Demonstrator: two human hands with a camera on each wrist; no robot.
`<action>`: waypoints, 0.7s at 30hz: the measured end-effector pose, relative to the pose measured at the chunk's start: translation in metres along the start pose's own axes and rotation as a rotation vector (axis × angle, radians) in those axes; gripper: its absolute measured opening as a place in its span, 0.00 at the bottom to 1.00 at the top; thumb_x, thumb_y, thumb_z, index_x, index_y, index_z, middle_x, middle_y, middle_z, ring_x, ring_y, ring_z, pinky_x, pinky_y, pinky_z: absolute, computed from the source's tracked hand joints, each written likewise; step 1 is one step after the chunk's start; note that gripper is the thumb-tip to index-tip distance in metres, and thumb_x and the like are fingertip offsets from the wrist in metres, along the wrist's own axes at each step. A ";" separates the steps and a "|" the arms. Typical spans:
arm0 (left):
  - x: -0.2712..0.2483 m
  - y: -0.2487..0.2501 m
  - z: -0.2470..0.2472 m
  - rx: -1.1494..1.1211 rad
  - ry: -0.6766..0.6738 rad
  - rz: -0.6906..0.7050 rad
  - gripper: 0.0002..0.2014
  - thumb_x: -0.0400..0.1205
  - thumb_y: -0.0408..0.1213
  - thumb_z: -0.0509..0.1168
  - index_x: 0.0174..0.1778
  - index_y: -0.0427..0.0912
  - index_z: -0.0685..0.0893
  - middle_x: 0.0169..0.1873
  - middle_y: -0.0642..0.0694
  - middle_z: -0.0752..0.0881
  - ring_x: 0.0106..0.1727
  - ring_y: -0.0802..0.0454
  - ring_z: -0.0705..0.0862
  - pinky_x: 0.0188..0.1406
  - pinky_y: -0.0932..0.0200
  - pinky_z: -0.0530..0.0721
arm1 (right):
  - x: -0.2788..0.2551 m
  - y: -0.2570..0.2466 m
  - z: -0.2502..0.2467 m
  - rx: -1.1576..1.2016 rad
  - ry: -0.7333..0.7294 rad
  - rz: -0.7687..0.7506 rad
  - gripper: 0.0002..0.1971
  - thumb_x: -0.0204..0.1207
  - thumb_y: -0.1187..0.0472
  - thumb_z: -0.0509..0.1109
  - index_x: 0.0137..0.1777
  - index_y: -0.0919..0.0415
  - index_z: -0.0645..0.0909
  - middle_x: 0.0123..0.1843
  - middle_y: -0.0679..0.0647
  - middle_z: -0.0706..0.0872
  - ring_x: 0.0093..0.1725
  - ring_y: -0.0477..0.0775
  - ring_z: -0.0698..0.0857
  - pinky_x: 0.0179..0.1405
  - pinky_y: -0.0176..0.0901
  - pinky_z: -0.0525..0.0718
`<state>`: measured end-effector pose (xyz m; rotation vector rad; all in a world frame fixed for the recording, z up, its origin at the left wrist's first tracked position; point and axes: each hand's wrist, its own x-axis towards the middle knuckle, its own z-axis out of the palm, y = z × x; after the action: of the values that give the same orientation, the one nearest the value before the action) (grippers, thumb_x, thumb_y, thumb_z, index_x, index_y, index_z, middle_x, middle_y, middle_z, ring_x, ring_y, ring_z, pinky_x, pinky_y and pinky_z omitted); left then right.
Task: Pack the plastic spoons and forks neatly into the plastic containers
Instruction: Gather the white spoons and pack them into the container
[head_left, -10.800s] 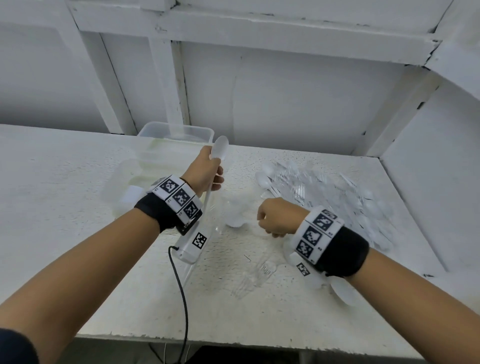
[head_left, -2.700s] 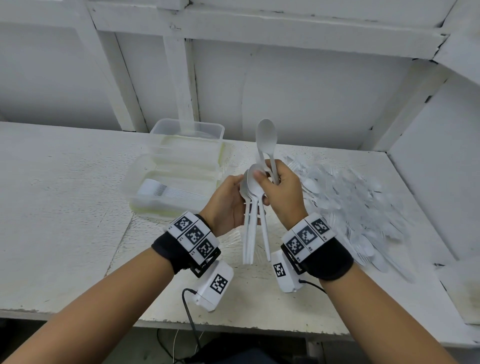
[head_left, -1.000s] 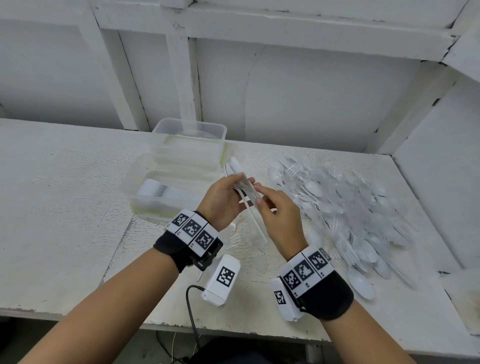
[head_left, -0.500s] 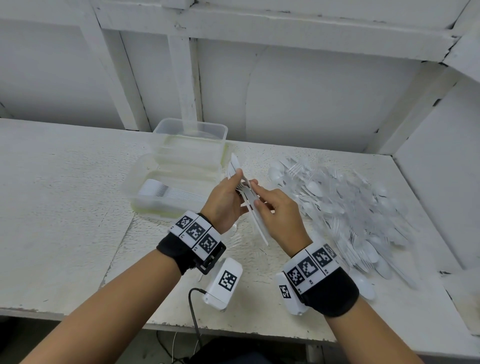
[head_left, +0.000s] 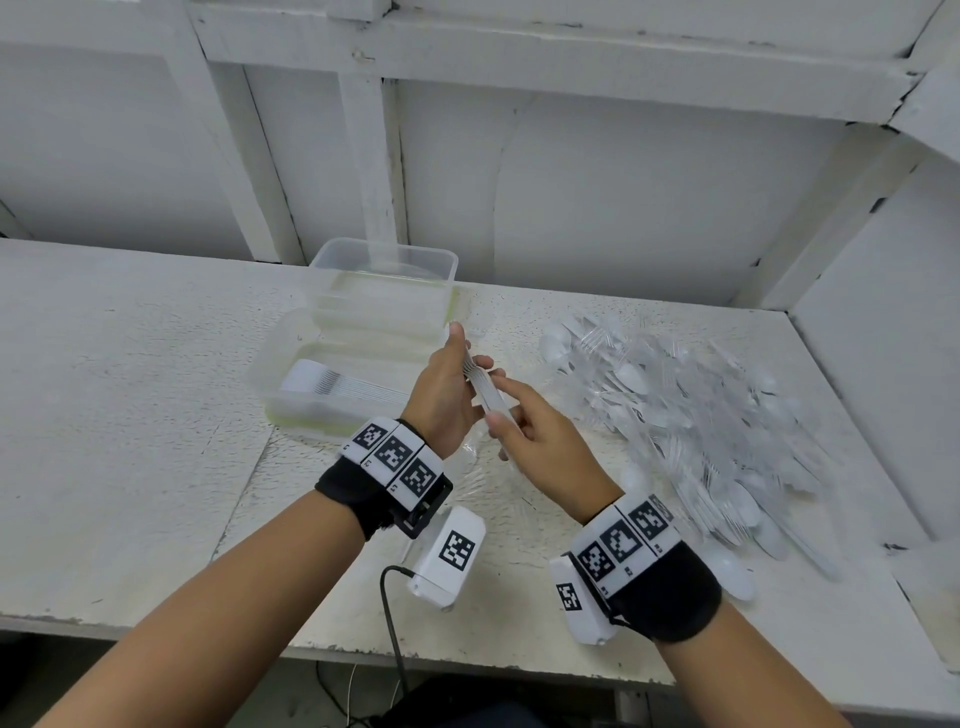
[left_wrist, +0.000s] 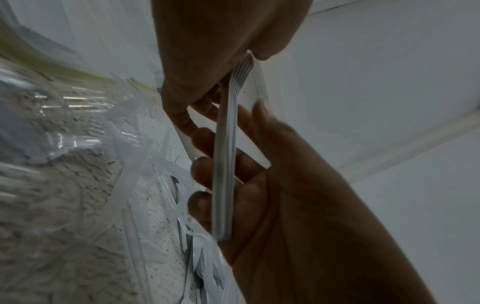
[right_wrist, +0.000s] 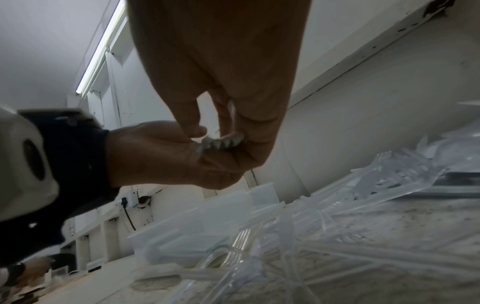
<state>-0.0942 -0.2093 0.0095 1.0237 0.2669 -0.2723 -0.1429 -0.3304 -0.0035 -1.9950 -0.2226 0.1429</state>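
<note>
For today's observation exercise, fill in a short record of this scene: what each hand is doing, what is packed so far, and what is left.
Left hand: grips stack of spoons
Right hand: holds the stack's handle end
Packed: row of cutlery in near container
Far container: contents unclear
Left: loose pile on table

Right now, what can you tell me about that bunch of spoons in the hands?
The spoon stack is several thin white plastic spoons nested tightly together, their edges showing as fine lines. It is held in the air, tilted, over the table, beside the near container. The left hand grips the bowl end; the right hand holds the handles.
</note>
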 end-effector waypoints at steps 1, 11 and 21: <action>0.000 -0.001 0.001 0.032 0.014 0.018 0.20 0.85 0.57 0.51 0.59 0.43 0.68 0.40 0.48 0.76 0.43 0.50 0.79 0.45 0.48 0.84 | 0.001 -0.001 0.002 -0.019 -0.009 0.004 0.24 0.81 0.55 0.64 0.76 0.47 0.65 0.52 0.45 0.82 0.44 0.36 0.81 0.42 0.25 0.74; 0.001 0.013 -0.015 0.261 -0.017 0.066 0.16 0.87 0.51 0.49 0.64 0.45 0.66 0.47 0.46 0.85 0.47 0.50 0.83 0.50 0.50 0.80 | 0.008 0.000 -0.008 -0.206 -0.021 -0.045 0.22 0.82 0.62 0.61 0.75 0.48 0.67 0.43 0.38 0.77 0.40 0.32 0.76 0.38 0.19 0.73; -0.005 0.022 -0.039 0.145 -0.002 0.073 0.10 0.88 0.46 0.50 0.49 0.44 0.66 0.47 0.38 0.83 0.47 0.44 0.85 0.57 0.43 0.82 | 0.033 -0.019 0.021 -0.426 0.026 -0.171 0.18 0.82 0.58 0.61 0.72 0.56 0.70 0.57 0.51 0.83 0.52 0.49 0.80 0.48 0.41 0.76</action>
<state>-0.0942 -0.1642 0.0099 1.1742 0.2100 -0.2289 -0.1164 -0.2968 0.0051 -2.3858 -0.4341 -0.0453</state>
